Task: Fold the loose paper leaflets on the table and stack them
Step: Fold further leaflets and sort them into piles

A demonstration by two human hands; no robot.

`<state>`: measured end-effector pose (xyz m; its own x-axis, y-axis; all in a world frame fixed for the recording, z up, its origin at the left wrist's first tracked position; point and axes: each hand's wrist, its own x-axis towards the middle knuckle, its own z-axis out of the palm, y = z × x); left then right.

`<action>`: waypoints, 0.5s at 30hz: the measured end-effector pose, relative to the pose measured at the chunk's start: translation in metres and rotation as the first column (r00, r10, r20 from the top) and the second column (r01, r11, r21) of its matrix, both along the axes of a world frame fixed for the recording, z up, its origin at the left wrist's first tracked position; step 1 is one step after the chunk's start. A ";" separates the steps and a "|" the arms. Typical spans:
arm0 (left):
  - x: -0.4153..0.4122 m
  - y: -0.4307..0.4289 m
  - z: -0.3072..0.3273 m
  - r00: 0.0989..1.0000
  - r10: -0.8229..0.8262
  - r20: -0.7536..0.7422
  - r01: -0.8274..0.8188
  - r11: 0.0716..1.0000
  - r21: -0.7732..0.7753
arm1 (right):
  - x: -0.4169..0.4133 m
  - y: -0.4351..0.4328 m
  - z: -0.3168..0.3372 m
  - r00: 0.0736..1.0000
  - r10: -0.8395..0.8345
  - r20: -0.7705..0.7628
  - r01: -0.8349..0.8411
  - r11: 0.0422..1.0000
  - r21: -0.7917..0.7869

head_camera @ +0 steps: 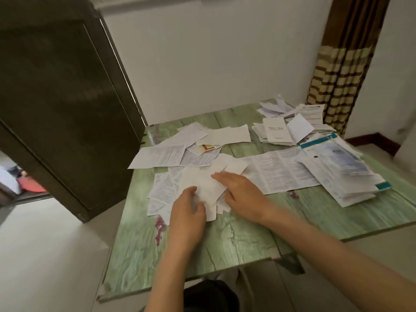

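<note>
At the middle of the green worktop (225,239): left hand (188,209) curled, pinching the near edge of a blank white leaflet (202,183); right hand (244,193) flat, fingers straight, pressing the same leaflet from the right. It lies on a loose heap of printed leaflets (164,190). Just beside the right hand, a long unfolded sheet (281,174). Far right corner: folded stack (276,134). Right side: larger teal-edged pile (342,174). Left of the worktop stands a dark door (56,97)
</note>
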<state>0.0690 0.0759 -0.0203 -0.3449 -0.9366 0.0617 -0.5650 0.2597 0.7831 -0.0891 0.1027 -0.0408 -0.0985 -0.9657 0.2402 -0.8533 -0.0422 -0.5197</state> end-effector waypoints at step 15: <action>-0.002 0.002 0.025 0.771 0.224 -0.597 0.151 0.845 0.512 | -0.004 0.020 0.017 0.522 -0.024 0.852 0.388 0.897 -0.213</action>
